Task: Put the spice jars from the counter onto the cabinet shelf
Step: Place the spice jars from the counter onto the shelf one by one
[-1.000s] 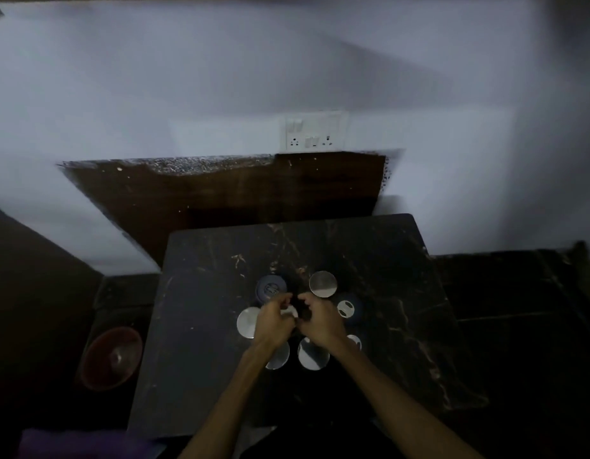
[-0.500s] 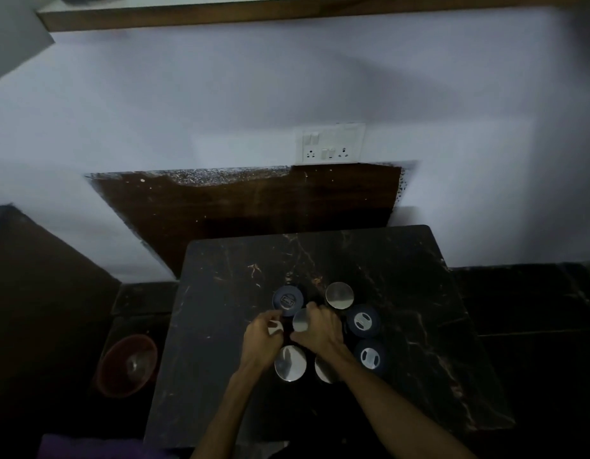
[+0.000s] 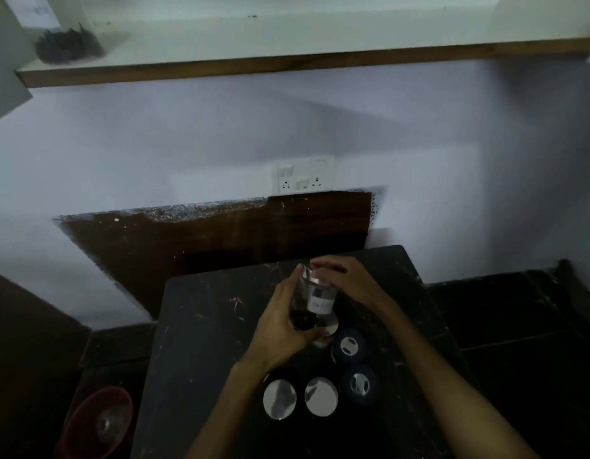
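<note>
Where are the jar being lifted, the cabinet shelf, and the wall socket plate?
lifted spice jar (image 3: 318, 301): head view, on its white label, below the silver lid.
cabinet shelf (image 3: 307, 62): head view, on its wooden front edge.
wall socket plate (image 3: 303, 175): head view, on the middle of the white plate.

Silver-lid jars (image 3: 279, 399): four. Blue-lid jars (image 3: 348, 346): two. Hands (image 3: 282, 321): two.
</note>
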